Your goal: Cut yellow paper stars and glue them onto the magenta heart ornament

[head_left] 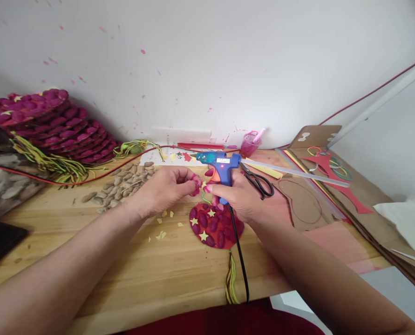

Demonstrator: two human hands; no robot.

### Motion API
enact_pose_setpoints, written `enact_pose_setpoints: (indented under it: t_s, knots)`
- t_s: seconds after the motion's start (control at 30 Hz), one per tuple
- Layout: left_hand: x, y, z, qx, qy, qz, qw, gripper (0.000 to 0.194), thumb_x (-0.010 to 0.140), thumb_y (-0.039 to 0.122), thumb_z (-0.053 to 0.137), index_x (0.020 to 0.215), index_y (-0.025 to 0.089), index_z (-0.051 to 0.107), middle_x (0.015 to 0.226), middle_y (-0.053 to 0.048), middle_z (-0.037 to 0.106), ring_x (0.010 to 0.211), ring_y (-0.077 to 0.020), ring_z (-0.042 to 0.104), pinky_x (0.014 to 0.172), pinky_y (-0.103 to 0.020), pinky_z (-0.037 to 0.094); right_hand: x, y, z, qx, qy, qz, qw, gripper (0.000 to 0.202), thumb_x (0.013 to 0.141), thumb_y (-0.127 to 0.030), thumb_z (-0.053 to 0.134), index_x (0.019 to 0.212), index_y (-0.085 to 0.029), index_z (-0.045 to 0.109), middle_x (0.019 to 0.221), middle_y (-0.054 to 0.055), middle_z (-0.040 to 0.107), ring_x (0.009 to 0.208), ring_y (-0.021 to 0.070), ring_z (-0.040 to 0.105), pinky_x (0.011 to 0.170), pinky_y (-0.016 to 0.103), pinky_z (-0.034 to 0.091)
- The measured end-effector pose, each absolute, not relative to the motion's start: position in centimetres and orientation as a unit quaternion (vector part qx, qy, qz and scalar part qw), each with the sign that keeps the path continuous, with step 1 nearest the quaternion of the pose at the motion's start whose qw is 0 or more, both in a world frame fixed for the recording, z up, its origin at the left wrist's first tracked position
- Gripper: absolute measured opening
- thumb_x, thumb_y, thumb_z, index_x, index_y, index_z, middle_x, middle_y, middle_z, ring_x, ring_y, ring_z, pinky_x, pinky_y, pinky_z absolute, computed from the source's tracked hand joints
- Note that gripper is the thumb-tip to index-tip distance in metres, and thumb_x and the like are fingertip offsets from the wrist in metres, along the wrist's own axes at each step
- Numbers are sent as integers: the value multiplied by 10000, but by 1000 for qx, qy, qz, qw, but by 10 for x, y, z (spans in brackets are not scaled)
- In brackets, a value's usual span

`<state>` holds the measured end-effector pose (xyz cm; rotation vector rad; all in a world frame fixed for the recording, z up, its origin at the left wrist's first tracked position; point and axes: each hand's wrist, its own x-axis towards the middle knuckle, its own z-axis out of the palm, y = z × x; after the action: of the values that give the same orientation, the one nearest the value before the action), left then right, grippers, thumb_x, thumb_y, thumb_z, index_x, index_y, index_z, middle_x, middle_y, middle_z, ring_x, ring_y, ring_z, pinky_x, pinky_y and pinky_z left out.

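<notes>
My right hand is wrapped round a blue hot glue gun with an orange trigger. Its teal nozzle points left, and a long clear glue stick sticks out of its back. My left hand is closed in a pinch, its fingertips stained pink. A small yellow star shows between those fingertips and my right thumb. Below the hands lies a round red disc covered with magenta-painted peanut shells and a few yellow stars. A yellow-green tassel hangs from its near edge; the gun's black cord crosses over it.
Peanuts are heaped at left, with yellow paper scraps nearby. Several finished discs are stacked behind. At right lie black scissors, cardboard and red paper cutouts. A pink cup stands against the wall.
</notes>
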<state>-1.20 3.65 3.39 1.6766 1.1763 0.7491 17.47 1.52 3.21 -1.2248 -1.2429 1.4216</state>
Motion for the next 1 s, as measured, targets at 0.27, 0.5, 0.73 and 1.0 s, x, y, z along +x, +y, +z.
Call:
enact_pose_setpoints:
  t_s: [0.27,0.5,0.73,1.0]
  knots:
    - [-11,34,37,689,482,292,456,214,782,379,628,745,180,699,738,-34,720,702,-171,626,646,-274,463,174,15,32,-487,-497,569,438,268,695,-190,704,929,-185,572,554,-57,600,446,105,551,424,210,413]
    - [-11,35,33,689,478,284,464,208,807,374,620,790,182,696,758,-23,712,716,-159,613,692,-277,459,175,17,30,-470,-501,573,447,304,704,-193,722,975,-179,586,577,-58,605,447,96,548,406,197,400]
    - [-10,35,34,697,472,285,457,211,804,382,625,770,191,707,748,-18,722,657,-148,601,611,-257,431,176,16,27,-475,-502,571,443,289,707,-194,725,955,-193,578,577,-69,597,448,93,548,421,205,416]
    - [-9,34,39,666,473,288,500,312,831,472,614,767,178,693,716,-18,698,618,-123,548,572,-238,385,173,15,32,-492,-502,527,478,247,706,-189,723,917,-189,596,623,-68,601,473,90,553,442,217,425]
